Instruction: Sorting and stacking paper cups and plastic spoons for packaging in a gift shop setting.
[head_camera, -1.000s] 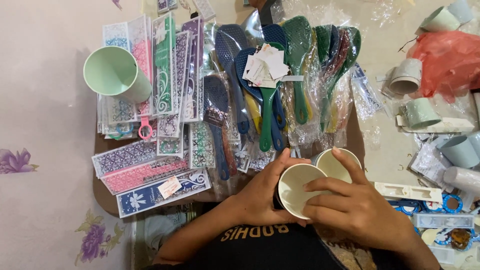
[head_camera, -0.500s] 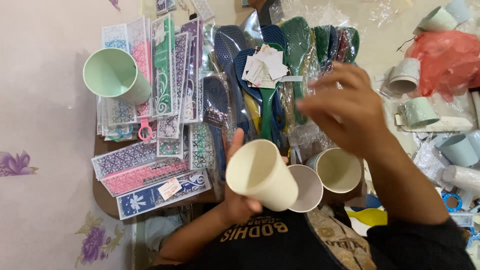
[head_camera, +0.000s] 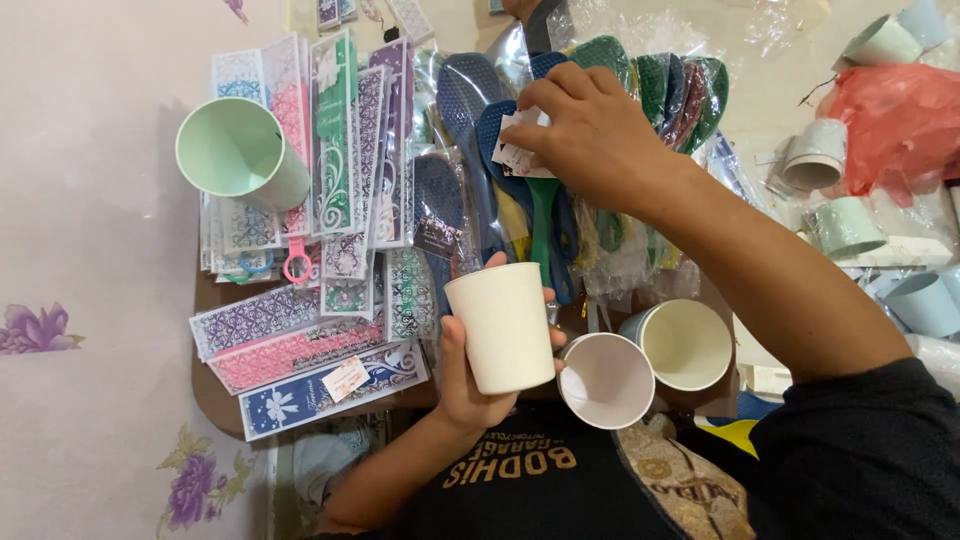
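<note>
Right now the cream cup (head_camera: 505, 330) stands upright in the left hand (head_camera: 470, 375), whose fingers are wrapped around its lower half with the thumb across the front. Just right of that cup, two more cups lie tipped with their mouths facing up: a pale pink one (head_camera: 607, 380) almost touching it, and a cream-lined one (head_camera: 685, 344) beyond. Above the cup, the right hand (head_camera: 590, 135) reaches over a bundle of wrapped plastic hairbrushes (head_camera: 560, 130), its fingertips pinched on a small stack of white paper tags (head_camera: 515, 150). Left of the cup lie flat patterned comb packs (head_camera: 320, 345), and a mint green cup (head_camera: 240, 155) rests on them, farther up.
</note>
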